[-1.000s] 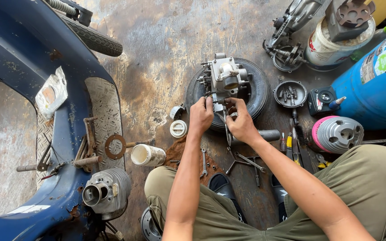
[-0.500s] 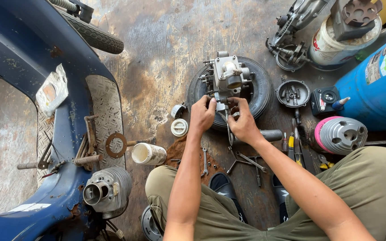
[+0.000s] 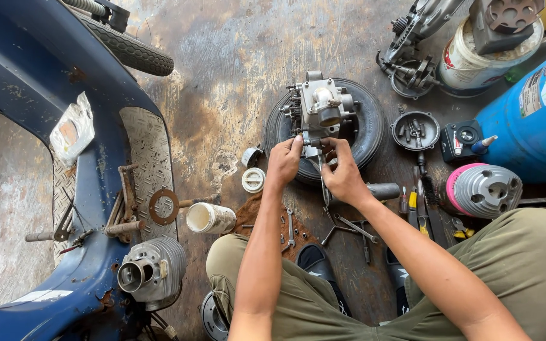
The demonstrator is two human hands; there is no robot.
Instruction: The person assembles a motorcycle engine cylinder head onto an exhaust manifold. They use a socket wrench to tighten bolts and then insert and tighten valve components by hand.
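My left hand [image 3: 284, 163] and right hand [image 3: 344, 177] both rest on the near edge of the grey cast-metal engine assembly [image 3: 321, 110], which sits on top of a small black rubber tyre [image 3: 369, 129] lying flat on the stained concrete floor [image 3: 235, 57]. Left fingertips are pressed together, pinching a small part at the assembly's lower edge; I cannot tell what part. Right fingers are curled against the same edge, beside a thin metal rod; whether they clamp it cannot be determined. A white plastic cap [image 3: 253, 180] lies just left of the tyre. A finned grey cylinder [image 3: 153, 272] sits on the blue scooter frame [image 3: 39, 88].
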